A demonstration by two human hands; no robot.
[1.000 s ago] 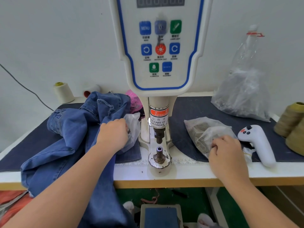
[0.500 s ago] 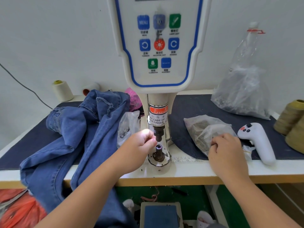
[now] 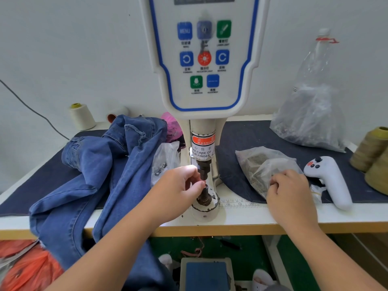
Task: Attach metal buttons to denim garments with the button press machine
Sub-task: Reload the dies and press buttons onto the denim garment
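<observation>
The white button press machine (image 3: 204, 59) stands at the table's middle, its dark punch (image 3: 203, 169) above the lower die (image 3: 204, 199). My left hand (image 3: 178, 190) is at the die, fingers pinched together over its top; whatever small part it holds is hidden. Blue denim jeans (image 3: 94, 175) lie heaped on the left, hanging over the front edge. A small clear bag of metal buttons (image 3: 164, 162) sits beside the machine. My right hand (image 3: 290, 194) has its curled fingers in a clear bag of small parts (image 3: 260, 164) on the right.
A white handheld controller (image 3: 330, 179) lies right of the parts bag. A large clear bag (image 3: 310, 114) leans at the back right, olive thread cones (image 3: 371, 152) at the far right, a cream cone (image 3: 80, 116) at the back left. A blue foot pedal (image 3: 206, 274) sits below.
My left hand left the small button bag on the jeans and moved right to the press die, then lowered onto it. My right hand stayed at the parts bag.
</observation>
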